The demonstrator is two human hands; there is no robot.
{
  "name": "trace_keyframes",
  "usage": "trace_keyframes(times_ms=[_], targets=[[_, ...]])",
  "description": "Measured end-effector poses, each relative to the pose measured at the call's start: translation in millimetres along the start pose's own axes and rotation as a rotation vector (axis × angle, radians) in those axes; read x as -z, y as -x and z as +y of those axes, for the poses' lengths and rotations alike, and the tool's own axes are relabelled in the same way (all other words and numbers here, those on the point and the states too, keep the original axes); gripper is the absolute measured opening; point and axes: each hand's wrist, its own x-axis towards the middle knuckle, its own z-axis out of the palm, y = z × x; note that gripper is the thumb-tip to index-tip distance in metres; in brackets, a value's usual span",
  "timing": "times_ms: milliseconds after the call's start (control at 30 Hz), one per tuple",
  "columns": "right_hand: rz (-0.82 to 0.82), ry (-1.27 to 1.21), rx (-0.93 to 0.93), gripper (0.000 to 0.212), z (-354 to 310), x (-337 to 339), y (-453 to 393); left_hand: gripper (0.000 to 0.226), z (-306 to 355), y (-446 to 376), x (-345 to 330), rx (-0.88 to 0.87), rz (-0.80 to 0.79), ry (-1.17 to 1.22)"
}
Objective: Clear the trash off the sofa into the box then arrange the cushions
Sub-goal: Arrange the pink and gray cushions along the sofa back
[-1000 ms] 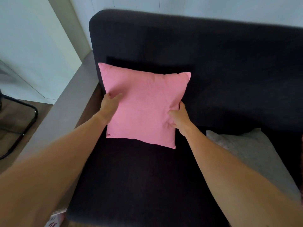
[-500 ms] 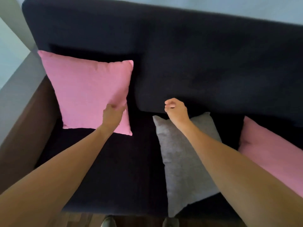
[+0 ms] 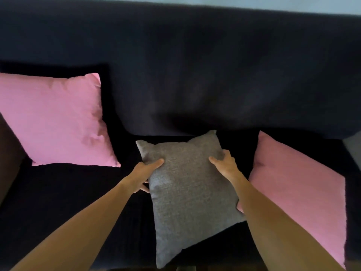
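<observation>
A grey cushion (image 3: 190, 192) lies flat in the middle of the dark sofa seat (image 3: 68, 202). My left hand (image 3: 143, 176) grips its left edge, thumb on top and fingers underneath. My right hand (image 3: 224, 164) holds its right edge near the upper corner. A pink cushion (image 3: 52, 122) leans upright against the sofa backrest (image 3: 195, 75) at the left. A second pink cushion (image 3: 300, 194) lies on the seat at the right, partly under my right forearm. No trash or box is in view.
A brown armrest (image 3: 7, 151) bounds the sofa at the left. A pale grey patch (image 3: 353, 151) shows at the far right edge. The light wall (image 3: 273, 2) runs behind the backrest.
My left hand let go of the left pink cushion, which stays leaning on the backrest. Both hands moved to the grey cushion and took hold of its sides. My view shifted right.
</observation>
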Motion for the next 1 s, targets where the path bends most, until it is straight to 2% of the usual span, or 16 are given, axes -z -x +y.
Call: trace_keyframes(times_ms=[167, 300, 433, 500, 733, 867, 1000], targets=[[-0.078, -0.136, -0.071, 0.097, 22, 1, -16, 0.074, -4, -8, -9, 0.032, 0.017, 0.029], [-0.001, -0.194, -0.038, 0.09, 20, -5, -12, 0.069, -1, -8, -13, 0.006, 0.116, 0.117], [0.056, -0.318, 0.013, 0.085, 3, -9, 2, 0.04, 14, -3, 4, -0.188, 0.255, 0.149], [0.077, -0.39, 0.057, 0.086, -10, -10, 12, 0.041, 28, -1, 19, -0.289, 0.282, 0.136], [0.174, -0.604, 0.22, 0.064, -64, 0, 42, 0.064, 78, 6, 65, -0.485, 0.144, 0.221], [0.244, -0.686, 0.267, 0.062, -88, 9, 48, 0.049, 102, 4, 69, -0.557, 0.082, 0.288], [0.271, -0.728, 0.274, 0.056, -101, 9, 44, 0.059, 118, 1, 65, -0.551, 0.056, 0.327]])
